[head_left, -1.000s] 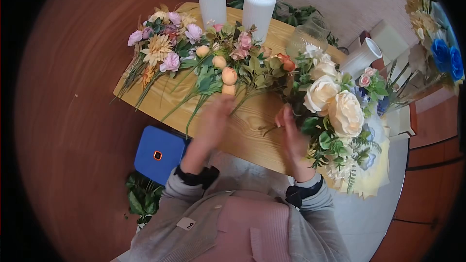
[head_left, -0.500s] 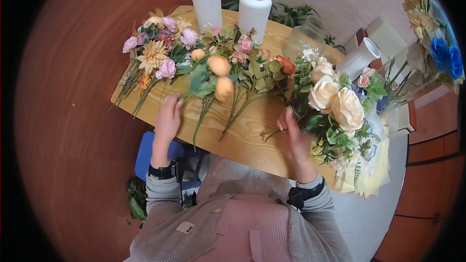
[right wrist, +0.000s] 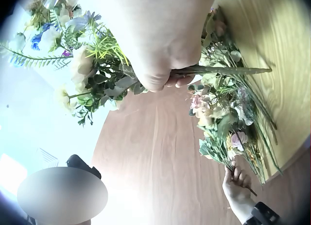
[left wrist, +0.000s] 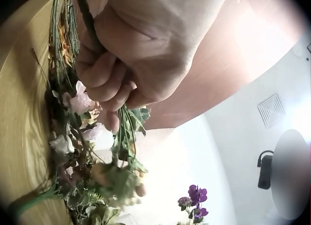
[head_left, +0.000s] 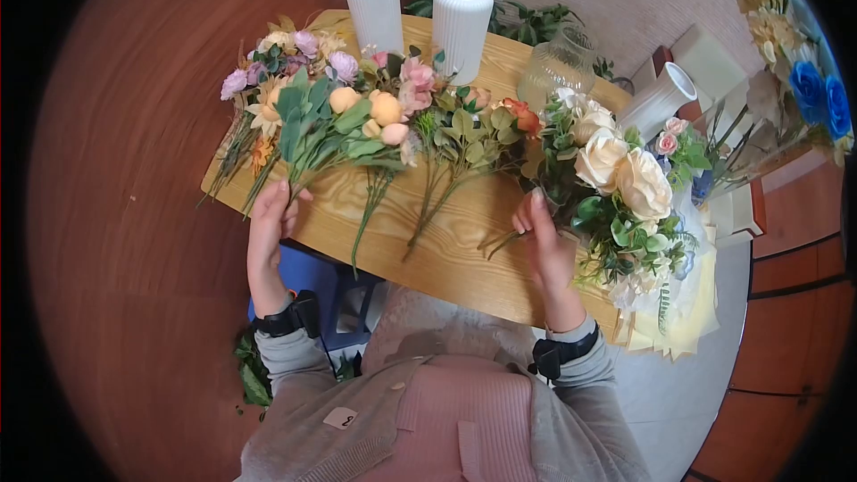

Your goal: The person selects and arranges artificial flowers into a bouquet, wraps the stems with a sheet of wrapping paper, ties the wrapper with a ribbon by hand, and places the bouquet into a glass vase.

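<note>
In the head view my left hand (head_left: pixel 274 217) grips the stems of a bunch of peach round blooms (head_left: pixel 386 109) with broad green leaves. It holds this bunch over the table's left front part, overlapping the purple and yellow flowers (head_left: pixel 270 109) behind. The left wrist view shows the curled fingers around green stems (left wrist: pixel 127 130). My right hand (head_left: pixel 546 241) grips a bunch of large cream roses (head_left: pixel 643 183) by its stem, at the table's right side. A bare stem end (right wrist: pixel 228 70) sticks out of that hand in the right wrist view.
Pink and orange-red flowers (head_left: pixel 522 116) with leafy stems lie mid-table. Two white ribbed vases (head_left: pixel 462 31) and a clear glass vase (head_left: pixel 558 67) stand at the back; another white vase (head_left: pixel 661 98) leans right. Pale yellow wrapping paper (head_left: pixel 692 317) is under the roses. A blue stool (head_left: pixel 308 281) stands below.
My left hand has moved left from mid-table, and the peach bunch has swung left with it, its leaves now spread upright. My right hand has kept its grip on the cream roses, nearly still.
</note>
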Tool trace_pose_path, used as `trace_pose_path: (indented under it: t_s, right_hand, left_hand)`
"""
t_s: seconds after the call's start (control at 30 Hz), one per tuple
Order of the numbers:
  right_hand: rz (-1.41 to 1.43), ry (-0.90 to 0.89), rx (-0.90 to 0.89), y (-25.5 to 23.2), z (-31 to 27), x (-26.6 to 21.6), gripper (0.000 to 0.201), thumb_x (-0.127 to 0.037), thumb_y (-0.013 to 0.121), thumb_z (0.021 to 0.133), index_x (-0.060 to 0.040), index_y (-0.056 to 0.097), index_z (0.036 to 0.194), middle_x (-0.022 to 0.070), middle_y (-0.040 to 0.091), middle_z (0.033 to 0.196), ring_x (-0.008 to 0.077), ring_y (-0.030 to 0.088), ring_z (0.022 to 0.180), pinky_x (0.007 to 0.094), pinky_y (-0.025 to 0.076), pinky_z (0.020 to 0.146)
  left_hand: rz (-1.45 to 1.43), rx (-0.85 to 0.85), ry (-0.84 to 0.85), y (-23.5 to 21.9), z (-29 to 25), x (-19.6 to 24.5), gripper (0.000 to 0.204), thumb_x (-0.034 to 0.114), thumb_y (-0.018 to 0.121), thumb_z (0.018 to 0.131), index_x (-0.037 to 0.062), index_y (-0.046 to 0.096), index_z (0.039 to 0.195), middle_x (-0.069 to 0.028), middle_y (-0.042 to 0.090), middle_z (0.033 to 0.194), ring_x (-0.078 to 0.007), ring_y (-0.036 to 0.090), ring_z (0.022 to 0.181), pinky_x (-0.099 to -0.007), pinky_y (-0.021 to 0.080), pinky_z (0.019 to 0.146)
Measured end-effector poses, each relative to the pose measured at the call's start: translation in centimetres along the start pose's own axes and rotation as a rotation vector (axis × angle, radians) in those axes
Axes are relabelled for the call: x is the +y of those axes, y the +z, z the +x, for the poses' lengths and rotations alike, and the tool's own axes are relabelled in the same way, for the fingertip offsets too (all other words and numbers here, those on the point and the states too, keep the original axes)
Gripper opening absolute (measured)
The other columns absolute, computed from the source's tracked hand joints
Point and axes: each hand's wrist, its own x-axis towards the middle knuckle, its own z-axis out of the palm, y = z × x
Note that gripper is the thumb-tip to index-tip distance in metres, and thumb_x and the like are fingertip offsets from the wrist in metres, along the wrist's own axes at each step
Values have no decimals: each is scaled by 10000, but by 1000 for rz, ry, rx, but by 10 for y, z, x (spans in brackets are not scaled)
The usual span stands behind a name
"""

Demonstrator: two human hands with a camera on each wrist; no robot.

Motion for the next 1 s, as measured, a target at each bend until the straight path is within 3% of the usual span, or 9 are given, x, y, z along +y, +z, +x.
trace_pose_path:
  t_s: [0.13,0.23,0.33,0.43,0.57,0.63,0.87,0.93,1.0]
  right_hand:
    - [53,2,-11,-6,0,3,130,-154,552,944,-54,508,874,-20,431,730,85,387,623,261,372,582]
    - [51,-15,-7,-3,-1,0,121,-146,547,946,-56,508,875,-20,431,729,86,389,625,261,372,580]
    - [45,-30,-12,-2,-3,0,127,-146,540,950,-60,501,864,-21,427,726,86,389,626,259,369,579]
    - [-37,-30,-5,3,-4,-3,160,-180,504,965,-105,438,839,-33,333,690,75,310,619,239,309,576]
    - [-46,-34,-13,-1,-6,-3,156,-180,503,965,-105,441,844,-31,335,695,76,311,624,239,311,579]
    - [-71,-39,-10,-1,-6,-4,157,-180,499,968,-105,439,843,-30,338,700,77,311,626,240,313,581]
    - [-57,-52,3,0,-8,-4,158,-180,497,970,-102,444,843,-30,339,698,78,312,625,240,314,582]
    - [-56,-34,5,-3,-8,-3,153,-180,500,969,-101,449,849,-29,339,698,78,312,626,240,315,583]
    - [-58,-40,7,-3,-8,-3,153,-183,502,969,-102,450,849,-30,339,698,78,311,626,240,315,583]
  left_hand:
    - [-185,-48,-12,-11,1,-13,348,353,404,992,62,552,871,88,280,562,-17,225,461,-196,146,410]
    - [-474,-39,156,-8,-1,-16,321,330,386,1000,54,511,895,72,291,581,-28,232,472,-196,166,413]
    - [-712,-57,330,-7,-3,-15,278,273,368,1010,25,487,1053,32,340,650,-44,263,505,-183,223,421]
    - [-702,15,382,-5,-5,-17,361,289,383,1006,-14,492,1169,18,366,676,-55,291,530,-190,231,445]
    - [-683,69,431,-2,-8,-18,402,287,420,996,-24,454,1248,-5,434,743,-62,322,542,-192,263,467]
    - [-647,93,533,-3,-8,-20,405,260,432,992,-14,412,1290,-13,447,844,-64,363,632,-196,309,522]
    - [-692,158,594,-6,-4,-23,346,215,511,961,19,446,1238,-19,484,894,-101,413,709,-217,349,587]
    - [-665,101,640,-8,-3,-26,239,171,575,927,57,489,1119,-60,534,1019,-117,467,776,-236,380,632]
    - [-570,179,652,-4,-3,-27,257,154,582,920,51,485,1134,-42,520,972,-109,447,748,-234,367,613]
